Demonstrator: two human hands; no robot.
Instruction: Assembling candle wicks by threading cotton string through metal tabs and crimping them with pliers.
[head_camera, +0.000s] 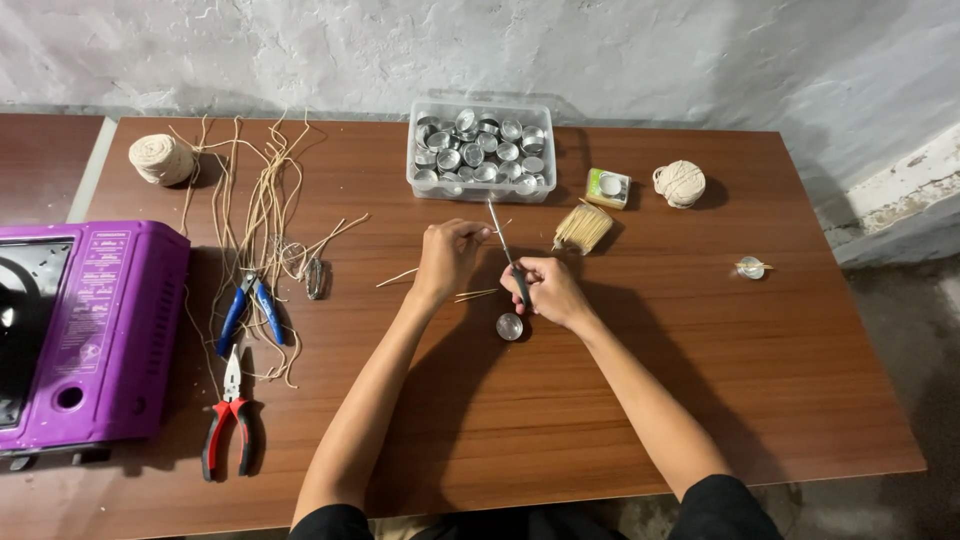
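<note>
We see both forearms reach forward over the brown wooden tabletop (700, 400), bent at the wrists toward each other. The right hand (550, 290) is clenched around the dark handle of thin metal scissors (505, 250), whose shiny blades point up and away. The left hand (447, 255) pinches something very thin at the blade tips; we cannot tell what it is. A small round metal cup (509, 326) lies on the tabletop just below the right fingers (525, 282), near but not touching. Behind the hands stands a clear plastic box (481, 190) with many such cups.
</note>
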